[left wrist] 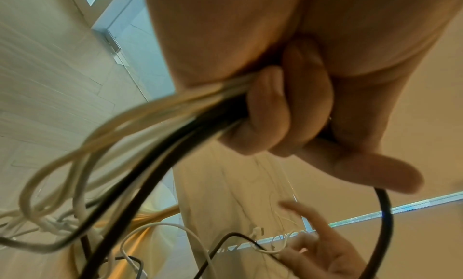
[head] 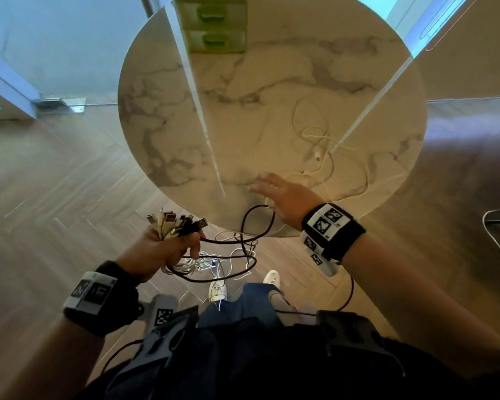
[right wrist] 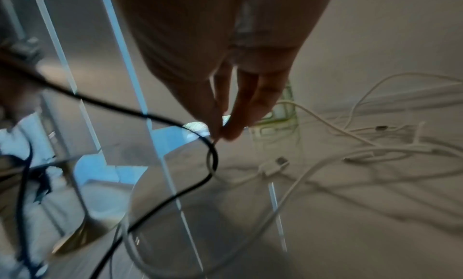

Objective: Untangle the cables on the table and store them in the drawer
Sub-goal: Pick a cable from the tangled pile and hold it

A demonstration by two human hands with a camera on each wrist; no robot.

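Observation:
My left hand [head: 168, 249] grips a bundle of black and white cables [head: 173, 223] just off the table's near edge, plugs fanned upward. Its fingers [left wrist: 275, 114] curl round the cords [left wrist: 150, 124], which hang in loops toward the floor. A black cable loop [head: 257, 220] rises from the bundle onto the round marble table [head: 171, 111]. My right hand [head: 274, 194] hovers above that loop with fingers straight and spread, holding nothing; its fingertips [right wrist: 225, 128] are close to the black cable [right wrist: 150, 116]. Loose white cables [head: 318, 145] lie tangled on the table beyond. A green drawer unit [head: 217, 27] stands at the far edge, drawers closed.
Wooden floor surrounds the table, with my white shoes [head: 218, 290] below the hanging loops. Another white cable [head: 497, 235] lies on the floor at the right. Glass panels stand at the left and back.

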